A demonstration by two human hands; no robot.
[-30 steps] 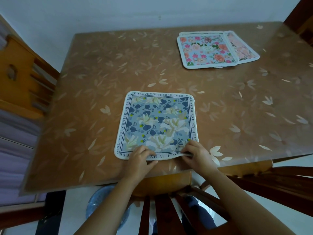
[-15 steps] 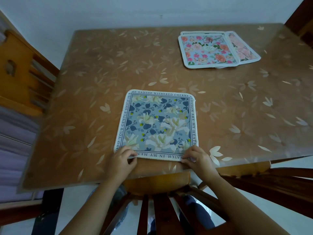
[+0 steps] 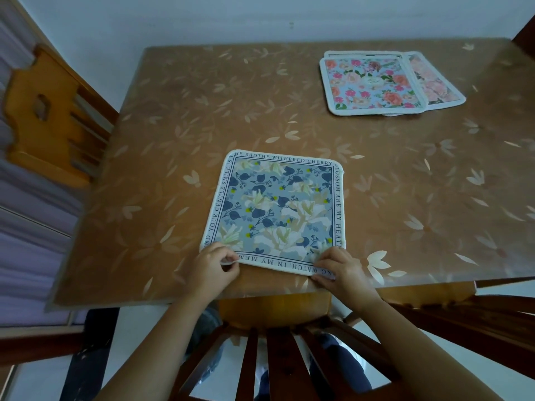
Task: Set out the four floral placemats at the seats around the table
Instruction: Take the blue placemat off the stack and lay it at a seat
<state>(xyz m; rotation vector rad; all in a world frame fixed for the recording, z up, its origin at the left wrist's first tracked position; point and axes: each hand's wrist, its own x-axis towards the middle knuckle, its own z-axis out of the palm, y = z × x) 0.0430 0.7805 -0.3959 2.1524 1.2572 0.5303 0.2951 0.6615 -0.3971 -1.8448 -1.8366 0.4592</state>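
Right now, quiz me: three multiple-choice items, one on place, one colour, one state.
1. The stack of pink rose-print fabric placemats lies on the brown leaf-patterned table at: A far right; B near left; C centre.
2. The square text-bordered placemat at the near edge is mainly: A red; B blue-grey; C yellow.
3. The left hand and right hand: A hover open; B pinch that mat's near corners; C hold the stack.
Answers: 1 A, it sits far right; 2 B, blue leaves on grey-blue; 3 B, fingers curl round both corners.

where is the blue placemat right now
Head view: the blue placemat lies by the near edge of the table, centre, its near corners pinched by the left hand and right hand, far from the pink stack.
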